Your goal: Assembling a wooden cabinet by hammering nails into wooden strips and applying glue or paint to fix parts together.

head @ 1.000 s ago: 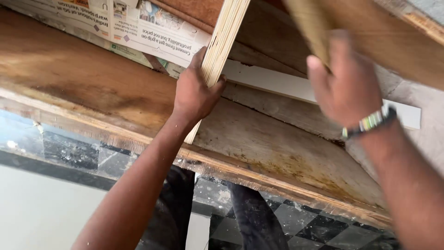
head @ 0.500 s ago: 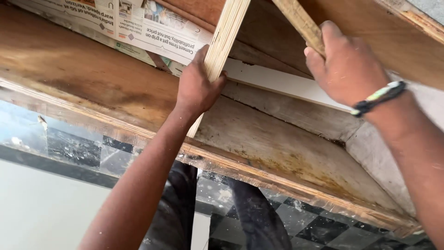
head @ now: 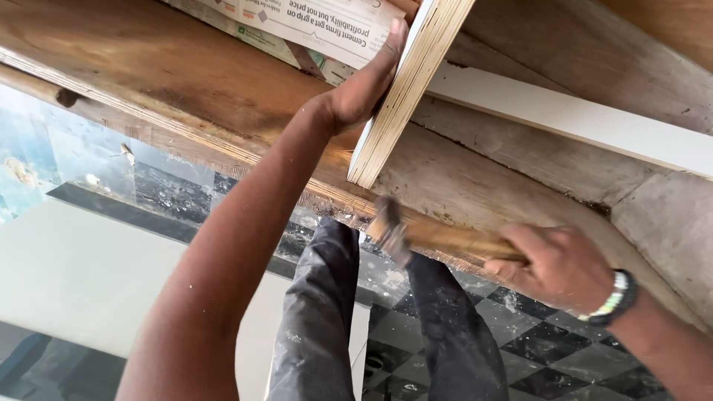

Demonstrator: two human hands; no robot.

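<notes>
A pale, layered plywood strip (head: 405,96) is held upright against the underside of a worn brown wooden board (head: 171,82), its lower end hanging free just above the board's front edge. It is steadied by the left hand (head: 364,82), whose fingers are stretched together flat along the strip's side rather than curled round it. Just behind that hand, a sheet of printed newspaper (head: 312,22) is seen lying against the board. Lower down and to the right, a wooden-handled hammer (head: 438,238) is gripped by the right hand (head: 557,267), the fingers clamped round the handle; its dark head is blurred. A beaded band is worn on that wrist. Below, grey paint-flecked trousers (head: 319,319) and a black chequered tile floor (head: 549,349) are visible.
</notes>
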